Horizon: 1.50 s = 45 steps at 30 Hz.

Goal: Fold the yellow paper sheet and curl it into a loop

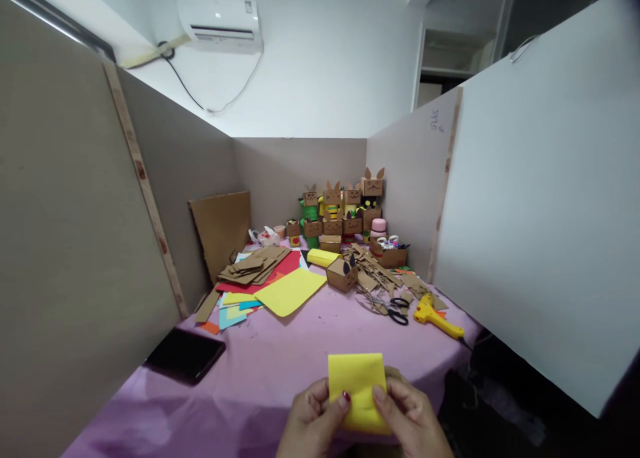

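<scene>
Between my two hands is a piece of yellow paper (356,373), held up over the near edge of the table; its lower part looks bent or folded. My left hand (319,415) pinches its left side, thumb in front. The right side is gripped by my right hand (407,408), also with the thumb on the front face. Farther off on the cloth lie a larger yellow sheet (291,293), a rolled yellow paper (323,257) and a small cardboard box head with dark ears (342,277).
Scissors (395,309) and a yellow glue gun (440,318) lie at right. A dark tablet-like device (186,355) is at left. Cardboard pieces (253,268) and scraps (373,269) spread across the purple cloth (280,351). Several cardboard animal figures (332,226) stand behind; partition walls (300,161) enclose the table.
</scene>
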Motion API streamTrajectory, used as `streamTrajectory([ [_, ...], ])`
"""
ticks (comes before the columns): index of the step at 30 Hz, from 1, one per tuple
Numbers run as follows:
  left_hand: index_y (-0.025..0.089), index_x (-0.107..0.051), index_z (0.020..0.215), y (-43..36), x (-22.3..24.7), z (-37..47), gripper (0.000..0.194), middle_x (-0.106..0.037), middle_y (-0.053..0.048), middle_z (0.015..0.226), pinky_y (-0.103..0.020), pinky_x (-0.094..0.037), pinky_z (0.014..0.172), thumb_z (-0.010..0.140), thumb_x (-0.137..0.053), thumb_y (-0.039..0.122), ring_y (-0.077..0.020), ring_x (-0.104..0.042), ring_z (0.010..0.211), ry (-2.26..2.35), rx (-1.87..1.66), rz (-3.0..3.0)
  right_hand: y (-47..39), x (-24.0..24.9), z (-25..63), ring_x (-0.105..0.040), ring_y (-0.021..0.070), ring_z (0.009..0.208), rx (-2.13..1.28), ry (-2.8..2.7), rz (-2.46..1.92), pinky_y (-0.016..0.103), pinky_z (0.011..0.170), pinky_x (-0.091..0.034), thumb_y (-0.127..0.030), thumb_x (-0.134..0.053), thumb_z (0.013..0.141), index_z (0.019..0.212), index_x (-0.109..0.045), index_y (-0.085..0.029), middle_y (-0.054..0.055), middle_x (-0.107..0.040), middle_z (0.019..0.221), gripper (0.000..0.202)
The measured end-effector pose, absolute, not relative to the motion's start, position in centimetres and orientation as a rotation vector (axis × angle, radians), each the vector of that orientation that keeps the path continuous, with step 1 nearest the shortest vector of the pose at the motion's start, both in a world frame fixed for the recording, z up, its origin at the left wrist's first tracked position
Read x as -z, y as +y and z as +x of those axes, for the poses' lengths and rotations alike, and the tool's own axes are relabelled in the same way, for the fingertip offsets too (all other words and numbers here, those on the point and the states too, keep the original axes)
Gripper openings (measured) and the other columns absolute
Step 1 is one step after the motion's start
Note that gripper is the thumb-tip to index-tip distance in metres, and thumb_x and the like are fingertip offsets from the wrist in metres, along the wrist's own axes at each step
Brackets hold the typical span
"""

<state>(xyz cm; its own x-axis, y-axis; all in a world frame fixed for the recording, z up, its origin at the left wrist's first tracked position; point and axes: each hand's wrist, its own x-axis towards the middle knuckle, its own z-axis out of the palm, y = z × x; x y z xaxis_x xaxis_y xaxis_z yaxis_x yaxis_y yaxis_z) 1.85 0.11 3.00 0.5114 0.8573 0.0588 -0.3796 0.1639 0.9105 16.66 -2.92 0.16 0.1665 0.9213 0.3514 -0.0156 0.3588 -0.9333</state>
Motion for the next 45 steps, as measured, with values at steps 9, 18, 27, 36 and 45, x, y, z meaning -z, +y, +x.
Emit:
streamTrajectory([
  [9, 0.013, -0.074, 0.083, -1.0, -3.6, 1.1, 0.033, -0.074, -0.008, 0.075, -0.028, -0.048, 0.067, 0.059, -0.081, 0.036, -0.0212, -0.064, 0.069, 0.627, -1.015, 1.09, -3.8, -1.4, 15.7, -0.058, 0.0237, 0.085, -0.819, -1.389, -1.009, 0.032, 0.076, -0.046, -0.043, -0.055, 0.084, 0.076, -0.068, -0.016, 0.009, -0.062, 0.086, 0.031],
  [18, 0.013, -0.075, 0.08, -1.1, -3.4, 0.4, 0.03, -0.073, -0.008, 0.069, -0.025, -0.048, 0.064, 0.06, -0.08, 0.035, -0.0197, -0.065, 0.066, 0.601, -0.965, 1.073, -4.3, -0.8, 15.7, -0.054, 0.0193, 0.075, -0.832, -1.425, -1.057, 0.028, 0.069, -0.044, -0.048, -0.045, 0.088, 0.065, -0.06, -0.017, 0.005, -0.053, 0.075, 0.042],
  [27, 0.013, -0.076, 0.086, -1.0, -3.3, -0.5, 0.032, -0.074, -0.009, 0.071, -0.026, -0.048, 0.066, 0.065, -0.077, 0.038, -0.0223, -0.067, 0.071, 0.573, -0.867, 1.09, -4.2, -0.7, 15.8, -0.053, 0.0176, 0.073, -0.95, -1.317, -1.02, 0.024, 0.059, -0.041, -0.052, -0.052, 0.083, 0.062, -0.059, -0.017, 0.004, -0.054, 0.074, 0.042],
  [36, 0.015, -0.073, 0.096, -1.6, -3.8, -0.4, 0.037, -0.073, -0.01, 0.083, -0.033, -0.047, 0.078, 0.071, -0.071, 0.041, -0.0247, -0.065, 0.081, 0.507, -0.859, 1.148, -4.4, -1.3, 15.7, -0.058, 0.0198, 0.077, -0.942, -1.327, -1.004, 0.028, 0.069, -0.046, -0.047, -0.052, 0.084, 0.073, -0.064, -0.016, 0.005, -0.06, 0.078, 0.035],
  [45, 0.012, -0.074, 0.074, -1.5, -4.1, -1.1, 0.037, -0.07, -0.005, 0.065, -0.023, -0.044, 0.066, 0.068, -0.071, 0.048, -0.0177, -0.059, 0.066, 0.8, -0.981, 1.146, -4.8, -0.4, 16.0, -0.061, 0.0238, 0.094, -0.284, -1.663, -1.149, 0.032, 0.081, -0.049, -0.031, -0.058, 0.084, 0.077, -0.071, -0.024, 0.009, -0.065, 0.1, 0.017],
])
